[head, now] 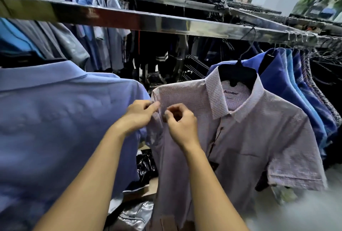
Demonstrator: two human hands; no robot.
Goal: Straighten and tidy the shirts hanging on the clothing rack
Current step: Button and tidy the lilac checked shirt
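Lilac shirt (240,138) on hanger (237,76): left hand (138,115) pinches shoulder edge; right hand (182,127) curled just beside, hold unclear. Should pull cloth outward from pinch, seat seam over hanger end.

Left hand (140,115), right hand (182,125) side by side; fingers curled

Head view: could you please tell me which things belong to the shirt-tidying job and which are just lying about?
Job in hand: pale checked shirt, its black hanger, metal rail, left hand and right hand at its shoulder, large blue shirt, row of blue shirts.

Lying about: black plastic bag, silvery bag, both low down below the shirts.
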